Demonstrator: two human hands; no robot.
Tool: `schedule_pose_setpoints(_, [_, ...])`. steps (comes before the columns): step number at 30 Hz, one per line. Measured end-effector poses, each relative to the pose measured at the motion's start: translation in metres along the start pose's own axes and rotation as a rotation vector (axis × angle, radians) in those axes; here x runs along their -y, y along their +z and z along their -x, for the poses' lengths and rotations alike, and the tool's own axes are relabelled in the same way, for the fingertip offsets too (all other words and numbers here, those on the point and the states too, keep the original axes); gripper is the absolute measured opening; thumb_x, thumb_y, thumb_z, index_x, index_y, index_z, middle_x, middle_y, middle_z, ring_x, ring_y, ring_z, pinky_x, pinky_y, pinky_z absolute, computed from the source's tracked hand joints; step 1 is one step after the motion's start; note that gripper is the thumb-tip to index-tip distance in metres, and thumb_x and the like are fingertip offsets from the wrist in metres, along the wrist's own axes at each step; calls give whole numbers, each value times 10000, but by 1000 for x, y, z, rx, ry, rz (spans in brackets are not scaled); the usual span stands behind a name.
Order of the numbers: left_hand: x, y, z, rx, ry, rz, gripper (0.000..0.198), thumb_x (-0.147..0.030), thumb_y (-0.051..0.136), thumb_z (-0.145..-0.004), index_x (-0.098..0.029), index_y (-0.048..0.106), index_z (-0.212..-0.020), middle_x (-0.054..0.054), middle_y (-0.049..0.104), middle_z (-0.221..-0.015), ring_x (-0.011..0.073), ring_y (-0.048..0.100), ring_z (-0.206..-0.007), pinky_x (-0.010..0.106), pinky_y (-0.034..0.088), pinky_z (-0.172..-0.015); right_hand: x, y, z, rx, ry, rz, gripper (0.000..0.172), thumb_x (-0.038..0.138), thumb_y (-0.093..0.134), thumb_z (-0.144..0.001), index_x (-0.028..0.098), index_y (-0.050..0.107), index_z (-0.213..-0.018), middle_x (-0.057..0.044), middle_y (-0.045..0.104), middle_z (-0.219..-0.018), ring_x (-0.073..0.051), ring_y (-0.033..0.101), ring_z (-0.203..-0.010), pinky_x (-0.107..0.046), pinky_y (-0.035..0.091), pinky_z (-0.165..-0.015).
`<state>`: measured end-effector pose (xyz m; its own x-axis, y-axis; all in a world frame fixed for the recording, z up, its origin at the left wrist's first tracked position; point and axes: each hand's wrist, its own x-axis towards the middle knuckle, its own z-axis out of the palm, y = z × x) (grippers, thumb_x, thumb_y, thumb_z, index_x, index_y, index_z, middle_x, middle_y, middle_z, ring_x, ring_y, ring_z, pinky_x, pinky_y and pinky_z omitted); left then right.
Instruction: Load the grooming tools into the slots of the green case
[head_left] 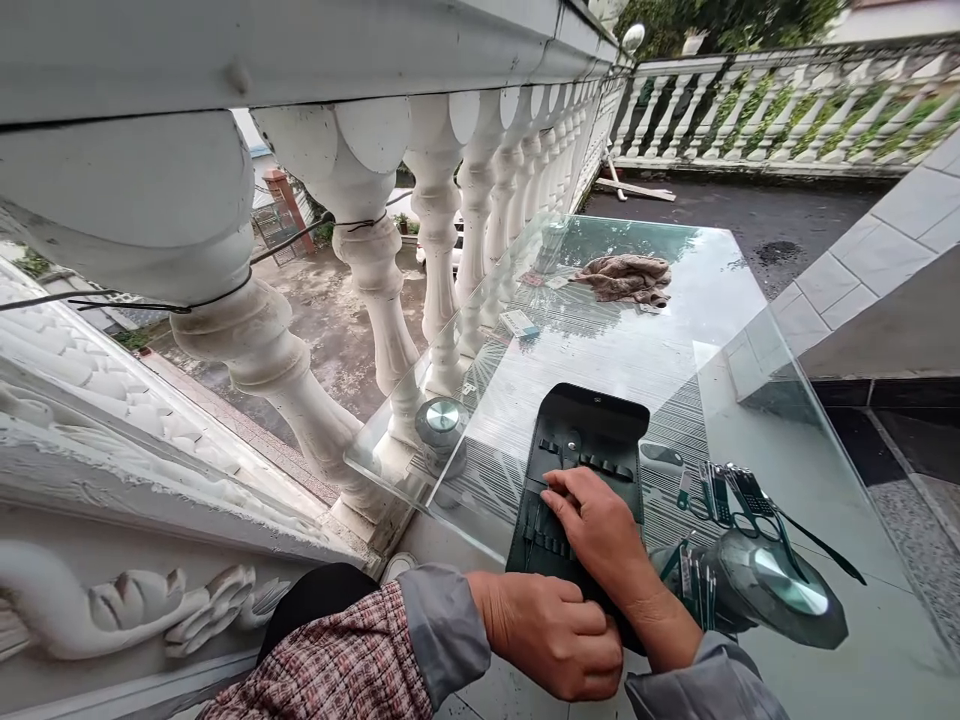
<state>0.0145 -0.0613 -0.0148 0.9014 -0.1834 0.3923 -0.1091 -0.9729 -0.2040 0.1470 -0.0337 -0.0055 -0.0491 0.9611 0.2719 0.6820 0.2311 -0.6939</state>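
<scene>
A black tool roll (pixel 577 470) lies open on the glass tabletop (pixel 600 350), with rows of elastic loops and slim tools tucked into them. My right hand (pixel 596 525) rests on the roll's middle, its fingers over the loops. My left hand (pixel 551 635) is curled at the roll's lower edge and seems to grip it. Whatever lies under my fingers is hidden. To the right of the roll lie scissors and small metal tools (pixel 724 497), with several thin steel picks (pixel 697 590) nearer me.
A white stone balustrade (pixel 375 200) runs along the table's left side, close to my left arm. A crumpled brown towel (pixel 626 278), a small box (pixel 520 323) and a round steel-capped cylinder (pixel 442 415) sit further off. The glass edge ends near a tiled ledge (pixel 847 280).
</scene>
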Motion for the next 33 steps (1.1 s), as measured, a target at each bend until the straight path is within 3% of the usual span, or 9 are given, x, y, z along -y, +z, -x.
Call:
schedule_pose_setpoints(9, [-1,-2,0,-4,1,13,194,-167,451,-860,-158,623,-771,53,602,-837,134,552,-712,257,366,-544,4,-5,2,102,-46,-20,178,265,454,-833,218,616,-779,-54,633,-825,-201,563,-812,-359,444,-770])
schedule_pose_setpoints(15, [-4,-3,-2,45,-22,16,169,-171,465,-857,-167,609,-769,51,596,-844,136,554,-718,257,364,-549,3,-6,4,63,87,-123,268,361,415,-861,238,629,-964,-44,665,-982,-208,591,-932,-372,449,-854])
schedule_pose_setpoints(26, [0,-9,-3,-63,-12,13,214,-110,455,-830,-153,591,-670,13,547,-687,115,515,-601,261,328,-491,12,-4,15,9,-26,-97,275,347,408,-877,240,649,-955,-52,682,-920,-205,603,-886,-368,464,-845])
schedule_pose_setpoints(29, [-1,-9,-1,-52,-17,-46,194,-146,455,-848,-151,611,-734,44,592,-798,133,537,-667,265,355,-517,10,-18,16,-39,69,-151,270,354,434,-859,237,633,-1000,-50,678,-982,-207,609,-913,-364,460,-851])
schedule_pose_setpoints(33, [-2,-8,0,-37,-17,-90,171,-180,467,-859,-143,618,-787,78,606,-905,142,548,-724,261,381,-553,-12,-60,19,-195,244,-34,280,410,481,-805,219,631,-946,-58,681,-938,-220,614,-843,-357,456,-782])
